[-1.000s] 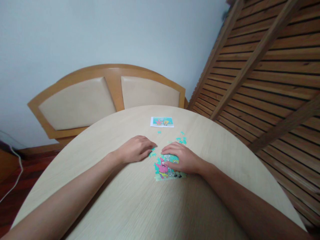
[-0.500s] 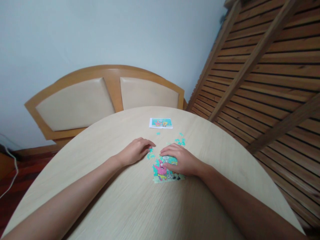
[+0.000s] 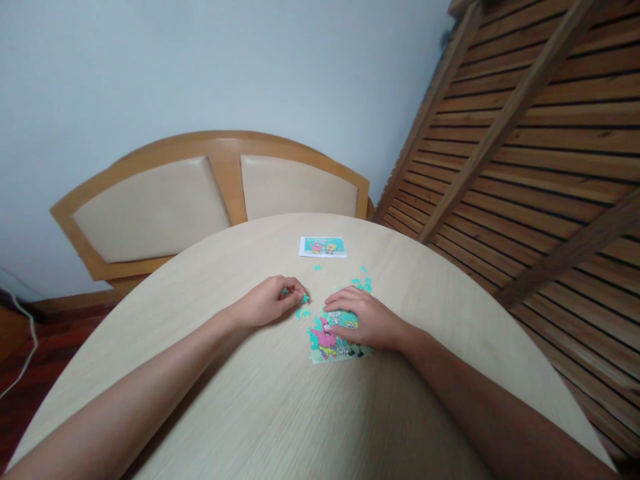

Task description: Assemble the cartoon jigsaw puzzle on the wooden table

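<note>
My left hand (image 3: 274, 299) pinches a small turquoise puzzle piece (image 3: 305, 298) between thumb and fingertips, just above the table. Below it lie a few loose turquoise pieces (image 3: 302, 313). A partly joined cartoon jigsaw puzzle (image 3: 326, 339), with pink, white and yellow figures on a turquoise ground, lies in front of me. Across its upper right part rests my right hand (image 3: 367, 317), fingers stretched out and thumb apart, covering some of the picture. Nothing shows in its grasp.
Several more turquoise pieces (image 3: 364, 283) lie beyond my right hand, and a single piece (image 3: 317, 268) farther off. A printed picture sheet (image 3: 324, 247) lies near the far side of the round table (image 3: 240, 407). Behind stands a padded headboard (image 3: 227, 143); wooden slats (image 3: 525, 153) rise at right.
My left fingers have closed on a puzzle piece and lifted it slightly. The joined puzzle has turned a little and moved slightly right under my right hand.
</note>
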Tool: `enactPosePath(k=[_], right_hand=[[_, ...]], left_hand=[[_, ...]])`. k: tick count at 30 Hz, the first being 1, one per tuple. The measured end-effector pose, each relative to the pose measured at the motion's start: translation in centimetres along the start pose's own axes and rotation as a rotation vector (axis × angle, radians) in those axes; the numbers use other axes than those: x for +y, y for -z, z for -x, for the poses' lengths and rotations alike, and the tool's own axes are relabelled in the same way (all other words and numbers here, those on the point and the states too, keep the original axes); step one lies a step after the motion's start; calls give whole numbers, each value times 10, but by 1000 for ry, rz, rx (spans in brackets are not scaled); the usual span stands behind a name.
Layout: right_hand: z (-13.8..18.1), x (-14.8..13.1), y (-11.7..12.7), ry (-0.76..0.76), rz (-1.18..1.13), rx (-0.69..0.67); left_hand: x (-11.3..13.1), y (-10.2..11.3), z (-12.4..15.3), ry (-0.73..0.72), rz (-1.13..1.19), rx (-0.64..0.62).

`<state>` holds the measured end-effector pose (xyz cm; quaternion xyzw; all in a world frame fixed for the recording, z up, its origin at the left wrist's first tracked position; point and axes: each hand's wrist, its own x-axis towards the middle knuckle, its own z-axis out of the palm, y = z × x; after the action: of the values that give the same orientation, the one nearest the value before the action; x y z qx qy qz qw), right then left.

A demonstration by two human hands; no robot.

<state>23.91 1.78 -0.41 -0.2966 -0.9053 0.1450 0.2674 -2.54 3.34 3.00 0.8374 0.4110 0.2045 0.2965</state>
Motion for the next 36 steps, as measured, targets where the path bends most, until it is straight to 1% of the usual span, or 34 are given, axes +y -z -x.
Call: enactPosePath(k=[4,11,17,26,30,36], right_hand=[[0,2,-1,1,-5,7],[1,3,-1,4,-20,10],[1,5,-1,25,-24,16],[1,7,-2,12,-25,-2],[1,7,-2,15,-33,5],[1,8,-2,14,-38,5]], left_hand=[[6,-1,2,30,74,-64],[7,-4,3,-10,143,-165],[9,-3,6,-83,114,-268],[14,-3,8,-132,81,-417],[14,-4,9,-130,50,-446],[18,-3,9,-151,-24,-449]])
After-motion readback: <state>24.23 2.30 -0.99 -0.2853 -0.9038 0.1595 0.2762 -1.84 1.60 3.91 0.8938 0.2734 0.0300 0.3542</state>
